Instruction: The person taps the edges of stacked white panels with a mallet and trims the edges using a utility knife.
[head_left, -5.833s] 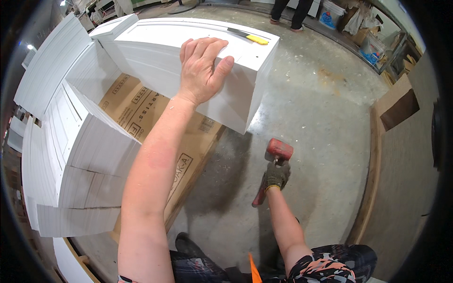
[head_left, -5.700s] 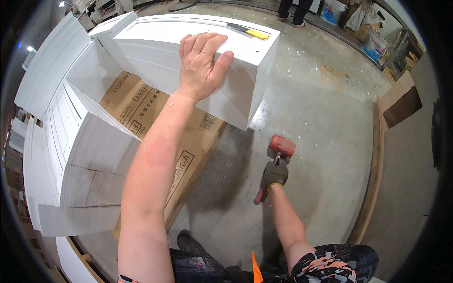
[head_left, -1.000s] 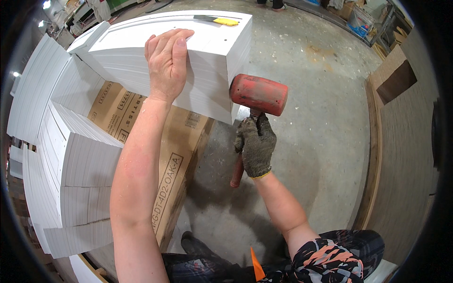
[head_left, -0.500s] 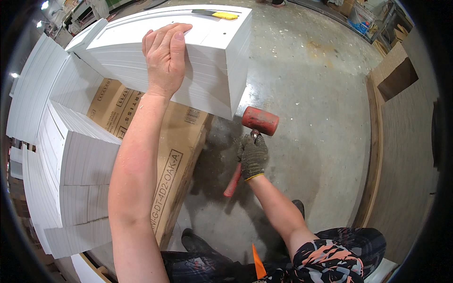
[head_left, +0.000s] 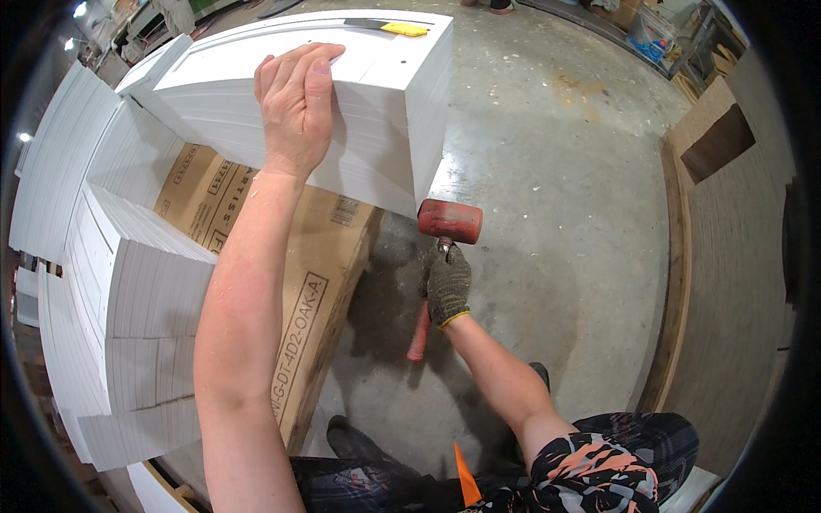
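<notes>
My bare left hand (head_left: 297,107) lies over the top near edge of a tall stack of white boards (head_left: 368,137), its fingers stretched across the top board. A dark grey knitted glove covers my right hand (head_left: 448,284), which is wrapped round the handle of a rubber mallet (head_left: 450,221). The mallet's worn red head is beside the lower right corner of the stack; whether they touch I cannot tell. Below my fist the red end of the handle sticks out. On top of the stack rests a utility knife (head_left: 402,29) with a yellow and black body.
Beneath the white stack lies a printed brown cardboard package (head_left: 321,248). More stacks of white boards (head_left: 162,291) stand at the left. Grey-brown panels (head_left: 727,274) rise along the right. A concrete floor (head_left: 556,197) stretches between, with a bucket (head_left: 654,38) at the far right.
My right hand has carried the mallet a little to the left, bringing its head closer to the stack's corner. My left hand stays on the boards.
</notes>
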